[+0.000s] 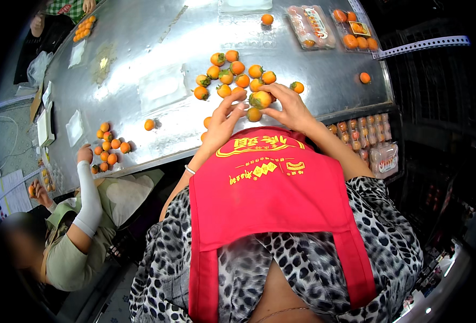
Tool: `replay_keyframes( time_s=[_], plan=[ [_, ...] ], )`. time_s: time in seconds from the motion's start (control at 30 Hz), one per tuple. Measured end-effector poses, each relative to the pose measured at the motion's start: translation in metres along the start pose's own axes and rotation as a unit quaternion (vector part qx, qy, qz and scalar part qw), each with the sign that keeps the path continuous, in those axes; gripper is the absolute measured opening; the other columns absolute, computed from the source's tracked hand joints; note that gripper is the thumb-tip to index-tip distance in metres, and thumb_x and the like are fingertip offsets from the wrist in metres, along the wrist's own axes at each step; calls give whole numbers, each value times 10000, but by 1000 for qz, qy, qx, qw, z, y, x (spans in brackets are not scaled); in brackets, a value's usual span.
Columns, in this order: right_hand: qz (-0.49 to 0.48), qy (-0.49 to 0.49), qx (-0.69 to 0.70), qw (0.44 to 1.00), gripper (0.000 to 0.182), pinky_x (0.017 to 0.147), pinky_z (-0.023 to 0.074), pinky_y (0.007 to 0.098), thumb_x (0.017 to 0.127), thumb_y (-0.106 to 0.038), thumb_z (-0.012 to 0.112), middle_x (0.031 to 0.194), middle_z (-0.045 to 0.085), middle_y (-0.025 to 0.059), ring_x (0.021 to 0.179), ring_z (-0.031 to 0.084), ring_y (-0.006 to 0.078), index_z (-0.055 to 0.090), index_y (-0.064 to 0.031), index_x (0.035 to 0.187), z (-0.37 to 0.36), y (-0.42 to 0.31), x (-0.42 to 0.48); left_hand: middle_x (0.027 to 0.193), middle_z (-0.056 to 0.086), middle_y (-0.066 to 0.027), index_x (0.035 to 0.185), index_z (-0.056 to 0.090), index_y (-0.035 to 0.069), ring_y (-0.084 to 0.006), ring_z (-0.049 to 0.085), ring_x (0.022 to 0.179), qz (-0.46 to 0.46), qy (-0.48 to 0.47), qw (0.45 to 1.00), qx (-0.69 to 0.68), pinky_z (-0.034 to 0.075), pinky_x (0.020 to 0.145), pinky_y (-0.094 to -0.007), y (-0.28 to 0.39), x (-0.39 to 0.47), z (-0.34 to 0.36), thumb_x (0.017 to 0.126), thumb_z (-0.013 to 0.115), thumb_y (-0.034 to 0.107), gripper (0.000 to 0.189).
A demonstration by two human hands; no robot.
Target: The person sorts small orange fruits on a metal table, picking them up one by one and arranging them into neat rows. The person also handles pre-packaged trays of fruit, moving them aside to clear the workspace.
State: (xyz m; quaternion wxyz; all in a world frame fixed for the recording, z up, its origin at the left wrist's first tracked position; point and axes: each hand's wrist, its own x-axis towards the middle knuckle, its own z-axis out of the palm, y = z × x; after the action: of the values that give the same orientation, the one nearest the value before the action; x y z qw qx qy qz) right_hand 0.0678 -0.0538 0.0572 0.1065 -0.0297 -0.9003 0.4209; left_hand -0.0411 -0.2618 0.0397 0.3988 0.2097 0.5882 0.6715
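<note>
My right hand (288,105) has thumb and fingers around a yellow-orange persimmon (261,99) with a green calyx. Beside it on the left, my left hand (224,117) is half curled, fingers apart, with nothing visible in its grasp. A darker persimmon (254,114) sits just below the held one, near the apron's edge. Beyond my hands, a loose cluster of persimmons (226,76) with green calyxes lies on the metal table (125,52). Two more, including one persimmon (207,122), are partly hidden behind my left forearm.
Packed fruit boxes (311,27) stand at the far right; more fruit packs (363,131) fill a shelf below. Clear plastic trays (163,87) lie left of the cluster. On the left, a co-worker's sleeved arm (88,198) reaches towards another persimmon group (109,145). Another person stands at the far-left corner.
</note>
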Motion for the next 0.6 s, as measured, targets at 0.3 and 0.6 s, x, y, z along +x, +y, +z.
replay_keyframes(
  time_s=[0.3, 0.6],
  plan=[
    [38, 48, 57, 996, 506, 793, 498, 328, 785, -168, 837, 1058, 626, 88, 893, 577, 215, 637, -27, 1227, -6, -49, 11, 1381, 576, -164, 1430, 495, -54, -247, 591, 1263, -7, -25, 996, -90, 502, 1063, -407, 45, -5, 11, 1087, 468, 219, 440],
    [-18, 58, 4, 998, 513, 812, 534, 383, 758, -183, 856, 1073, 653, 124, 981, 638, 284, 630, -22, 1189, -3, -64, 14, 1058, 685, -103, 1405, 513, -38, -139, 678, 847, -30, 26, 999, -34, 566, 731, -262, 50, -8, 25, 1055, 575, 251, 458]
  ],
)
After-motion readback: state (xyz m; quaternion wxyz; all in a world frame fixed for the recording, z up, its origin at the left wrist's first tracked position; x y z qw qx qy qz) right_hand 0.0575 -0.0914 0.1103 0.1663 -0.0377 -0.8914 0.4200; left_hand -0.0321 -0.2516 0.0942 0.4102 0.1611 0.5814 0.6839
